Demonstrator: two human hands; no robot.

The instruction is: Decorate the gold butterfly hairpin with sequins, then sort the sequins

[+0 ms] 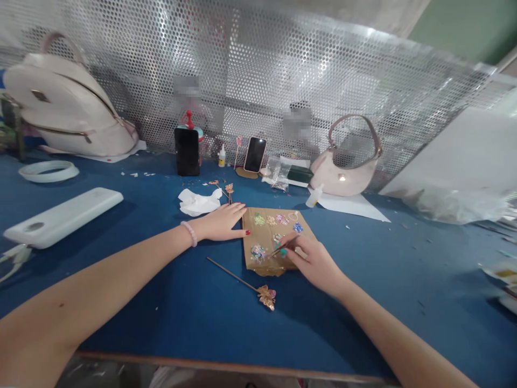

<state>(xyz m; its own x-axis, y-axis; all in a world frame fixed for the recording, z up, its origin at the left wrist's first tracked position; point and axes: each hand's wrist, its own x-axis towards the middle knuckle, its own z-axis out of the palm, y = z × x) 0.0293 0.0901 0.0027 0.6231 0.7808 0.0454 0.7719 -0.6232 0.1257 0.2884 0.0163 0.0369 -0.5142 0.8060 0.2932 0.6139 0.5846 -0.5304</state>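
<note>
The cardboard [264,233] is apparently steadied at its left edge by the left hand [226,222], fingers extended, gripping nothing. Tweezers [277,250] are pinched by the right hand [317,263], likely for precision, beside 1 bead pile [257,252]. 1 hairpin [263,294] is laid on the surface [173,318] nearby.

A silvery metal panel [266,64], pierced all over with small round holes, rises like a wall behind a blue table [404,269]. Bright light glints unevenly across the metal. The table's near edge [194,362] is a thin brownish strip. A plain green surface [472,29] fills the upper right corner; below it, a pale, flat sheet [456,145] leans at a slant.
</note>
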